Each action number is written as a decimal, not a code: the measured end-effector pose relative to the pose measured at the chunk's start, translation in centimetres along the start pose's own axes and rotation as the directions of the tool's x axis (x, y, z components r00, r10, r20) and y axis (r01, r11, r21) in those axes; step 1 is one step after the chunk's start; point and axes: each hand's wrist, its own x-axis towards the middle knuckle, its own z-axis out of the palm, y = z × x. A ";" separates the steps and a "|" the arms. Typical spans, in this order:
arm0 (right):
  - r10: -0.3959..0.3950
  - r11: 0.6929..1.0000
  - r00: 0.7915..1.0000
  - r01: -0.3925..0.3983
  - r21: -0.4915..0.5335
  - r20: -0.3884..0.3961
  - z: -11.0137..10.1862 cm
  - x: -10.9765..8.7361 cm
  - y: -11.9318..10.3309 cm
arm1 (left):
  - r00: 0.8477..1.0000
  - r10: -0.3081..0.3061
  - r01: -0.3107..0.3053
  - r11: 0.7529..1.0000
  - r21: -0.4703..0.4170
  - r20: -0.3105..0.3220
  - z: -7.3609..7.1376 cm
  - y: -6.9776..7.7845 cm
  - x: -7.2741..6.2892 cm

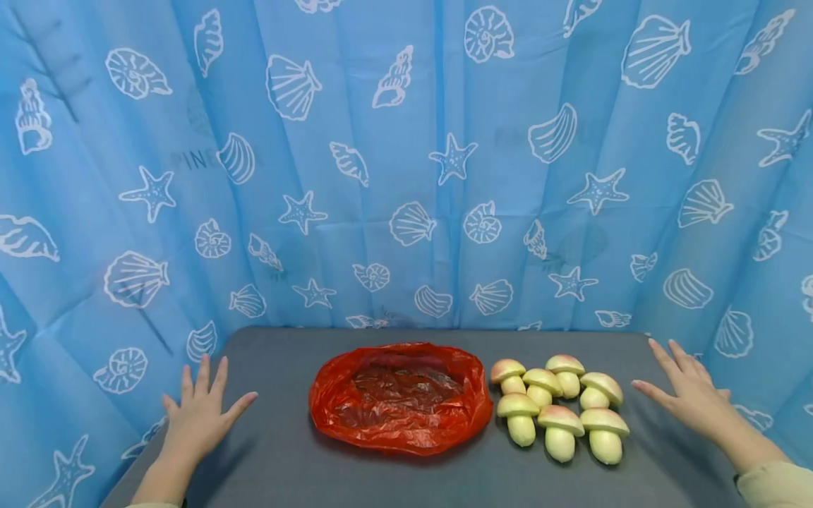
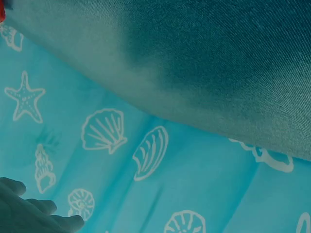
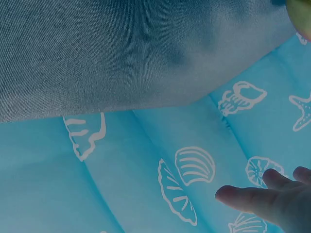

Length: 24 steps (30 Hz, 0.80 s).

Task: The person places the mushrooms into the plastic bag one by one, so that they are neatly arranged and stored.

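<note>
A red plastic bag (image 1: 400, 439) lies on the grey table with its wide mouth facing up. Right beside it, several mushroom-shaped pieces (image 1: 561, 432) with pale yellow, pink-tinged caps form a loose cluster. My left hand (image 1: 198, 416), fingers spread, hovers over the table's left side, apart from the bag. On the far right, my right hand (image 1: 691, 396) is held out with straight fingers, a short way from the mushrooms. Neither hand holds anything. Fingertips of the left hand (image 2: 36, 211) and right hand (image 3: 272, 196) show in their wrist views.
The grey table (image 1: 273, 367) has rounded back corners. A blue curtain (image 1: 406, 176) printed with white shells and starfish hangs behind it and along both sides, close to the hands. One mushroom's edge (image 3: 300, 17) enters the right wrist view's top corner.
</note>
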 end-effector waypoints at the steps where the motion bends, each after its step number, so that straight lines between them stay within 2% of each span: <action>1: -0.003 1.000 1.000 0.003 -0.001 -0.004 0.1 0.0 0.0 | 1.000 0.002 -0.002 1.000 -0.002 0.004 0.1 0.0 0.0; 7: -0.027 1.000 0.999 0.027 0.011 -0.028 0.6 -0.1 0.1 | 0.999 -0.010 0.013 0.998 -0.066 0.040 0.4 0.1 0.3; 10: -0.043 0.999 0.999 0.043 0.007 -0.029 0.9 0.0 0.1 | 0.995 -0.014 0.028 0.988 -0.149 0.095 0.7 0.4 0.4; 12: -0.065 0.998 0.998 0.065 -0.004 -0.028 1.1 0.0 0.2 | 0.989 -0.013 0.047 0.972 -0.232 0.146 0.9 0.5 0.5; 16: -0.119 0.993 0.992 0.119 -0.001 -0.036 1.5 0.0 0.2 | 0.971 -0.014 0.108 0.917 -0.385 0.239 1.2 1.2 0.7; 19: -0.140 0.989 0.989 0.141 0.032 -0.045 1.8 0.1 0.2 | 0.963 -0.002 0.123 0.893 -0.433 0.269 1.4 1.8 0.8; 22: -0.149 0.986 0.988 0.151 0.067 -0.041 1.9 0.2 0.2 | 0.962 0.013 0.119 0.879 -0.462 0.273 1.6 2.4 1.0; 24: -0.148 0.983 0.989 0.150 0.107 -0.027 1.9 0.4 0.2 | 0.959 0.020 0.129 0.859 -0.495 0.284 1.7 2.8 1.1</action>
